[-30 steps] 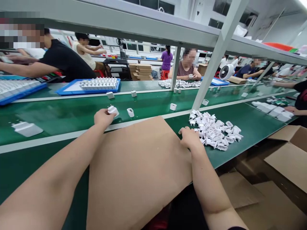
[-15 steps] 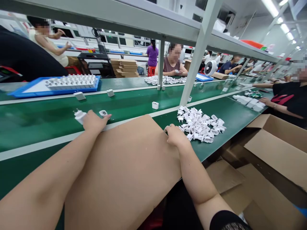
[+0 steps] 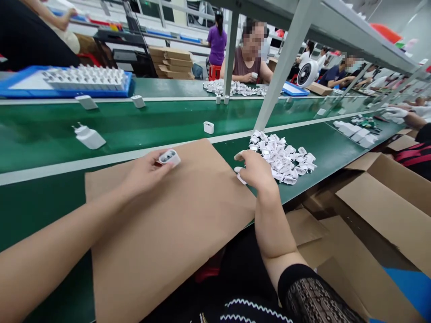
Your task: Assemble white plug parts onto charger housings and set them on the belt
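The left hand [image 3: 143, 172] pinches a white charger casing [image 3: 168, 157] in its fingers above a brown cardboard sheet [image 3: 168, 233]. The right hand [image 3: 257, 171], fingers part-curled, touches a white plug piece [image 3: 241, 178], hold unclear, beside a heap of plug pieces [image 3: 281, 157] on the green desk [image 3: 168, 116].

Long green conveyor benches [image 3: 151, 119] run across the room beneath a grey steel shelf frame [image 3: 286, 67], whose uprights rise at 12 and 1 o'clock. At 11 o'clock, flat cardboard boxes [image 3: 171, 60] are stacked near a red plastic stool [image 3: 214, 72], with windows [image 3: 148, 8] in the far wall behind. A white desk fan [image 3: 308, 74] stands at 1 o'clock, an orange-red bin [image 3: 385, 30] sits on the shelf, and an opened cardboard carton [image 3: 380, 202] lies below the bench at 4 o'clock.
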`<act>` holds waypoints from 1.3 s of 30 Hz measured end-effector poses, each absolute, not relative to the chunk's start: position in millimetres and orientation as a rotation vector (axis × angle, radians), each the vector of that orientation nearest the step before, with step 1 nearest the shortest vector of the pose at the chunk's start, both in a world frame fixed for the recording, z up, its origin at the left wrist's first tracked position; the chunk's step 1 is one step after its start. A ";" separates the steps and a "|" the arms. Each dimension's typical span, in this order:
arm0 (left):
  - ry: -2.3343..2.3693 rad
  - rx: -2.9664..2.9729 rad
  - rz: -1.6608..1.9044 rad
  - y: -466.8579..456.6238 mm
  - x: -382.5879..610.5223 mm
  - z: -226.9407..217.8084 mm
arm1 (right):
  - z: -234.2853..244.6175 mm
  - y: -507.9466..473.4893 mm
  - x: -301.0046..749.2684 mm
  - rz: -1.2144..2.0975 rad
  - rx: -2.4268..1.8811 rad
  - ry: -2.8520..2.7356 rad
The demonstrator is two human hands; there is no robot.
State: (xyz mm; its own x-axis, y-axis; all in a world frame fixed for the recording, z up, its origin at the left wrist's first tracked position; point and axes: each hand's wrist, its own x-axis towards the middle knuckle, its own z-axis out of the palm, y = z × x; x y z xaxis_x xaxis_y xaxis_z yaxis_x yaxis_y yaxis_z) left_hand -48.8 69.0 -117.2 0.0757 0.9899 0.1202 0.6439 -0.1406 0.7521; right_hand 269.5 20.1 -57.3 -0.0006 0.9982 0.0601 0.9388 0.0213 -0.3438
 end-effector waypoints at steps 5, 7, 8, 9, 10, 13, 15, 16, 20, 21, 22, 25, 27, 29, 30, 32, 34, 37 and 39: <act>1.356 1.846 0.860 17.2 -37.0 -138.5 | -64.9 11.1 276.0 0.257 -2.108 -2.319; 1.362 1.836 0.875 13.8 -35.4 -148.2 | -68.5 11.8 280.8 0.314 -2.051 -2.307; 1.374 1.821 0.889 14.3 -34.9 -152.2 | -68.9 12.6 281.6 0.355 -1.978 -2.284; 1.383 1.803 0.906 15.7 -34.4 -155.4 | -68.1 13.9 280.4 0.400 -1.888 -2.260; 1.387 1.788 0.923 17.4 -34.1 -157.7 | -66.3 15.5 276.9 0.448 -1.790 -2.242; 1.340 1.812 0.942 20.7 -34.6 -159.0 | -58.1 24.3 251.6 0.598 -1.499 -2.250; 1.277 1.830 0.963 20.4 -36.2 -157.5 | -54.1 33.7 226.8 0.631 -1.354 -2.275; 1.252 1.827 0.981 19.6 -37.2 -156.6 | -53.6 39.0 214.2 0.621 -1.317 -2.276; 1.189 1.780 1.034 16.5 -41.2 -155.2 | -63.0 58.2 177.7 0.579 -1.291 -2.230; 1.188 1.771 1.033 16.4 -41.8 -155.2 | -67.5 61.2 173.7 0.593 -1.274 -2.229; 1.186 1.767 1.028 16.7 -42.3 -155.2 | -72.4 63.4 171.7 0.618 -1.253 -2.230; 1.173 1.775 1.005 19.1 -43.0 -154.7 | -85.2 66.4 174.8 0.726 -1.220 -2.178; 1.178 1.782 0.991 20.7 -43.4 -154.4 | -90.8 68.2 180.0 0.776 -1.250 -2.094; 1.198 1.763 0.988 21.7 -43.5 -154.1 | -95.4 71.9 184.4 0.778 -1.310 -2.051; 1.210 1.744 0.993 21.8 -43.4 -154.1 | -97.8 74.6 186.0 0.791 -1.347 -2.056; 1.225 1.702 0.993 21.6 -42.4 -154.1 | -103.6 80.7 188.0 0.890 -1.415 -2.088; 1.249 1.657 0.966 20.6 -40.5 -154.6 | -109.6 86.4 189.1 1.012 -1.445 -2.057; 1.374 1.608 0.944 18.1 -38.3 -155.9 | -114.1 90.0 189.5 1.043 -1.396 -1.833; 1.422 1.659 1.008 16.9 -39.6 -156.1 | -111.8 87.6 188.4 1.121 -1.307 -1.654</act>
